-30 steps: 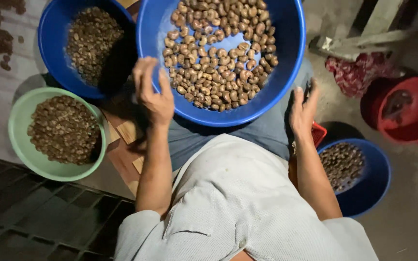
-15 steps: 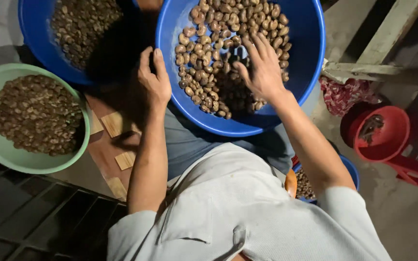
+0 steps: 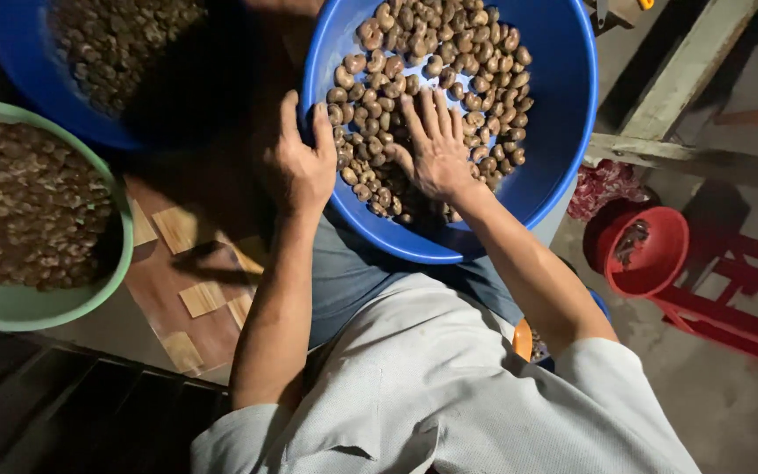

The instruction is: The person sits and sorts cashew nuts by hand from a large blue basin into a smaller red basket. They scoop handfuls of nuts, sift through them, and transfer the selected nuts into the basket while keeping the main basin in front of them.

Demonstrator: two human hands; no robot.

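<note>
Blue plastic forms the large basin [image 3: 563, 132] resting across the person's lap, and its near rim is gripped by the left hand [image 3: 300, 167], whose fingers are curled over the edge with the thumb outside. Inside the basin, the right hand [image 3: 436, 145] is laid flat on a heap of brown nuts [image 3: 449, 61], its fingers spread open and nothing clasped in them. The nuts are gathered toward the left and far side of the basin, while bare blue wall is left showing on the right. A second blue basin [image 3: 37, 105], also filled with nuts, is seen at the upper left, just beside the first, and a pale green bowl [image 3: 89, 298] of smaller brown pieces is set below it at the left edge. Between these containers a narrow strip of wooden floor [image 3: 186, 290] is left open. To the right, a red bucket [image 3: 660, 263] is placed near a red stool [image 3: 739, 298], well apart from the basin; its contents cannot be told clearly.
</note>
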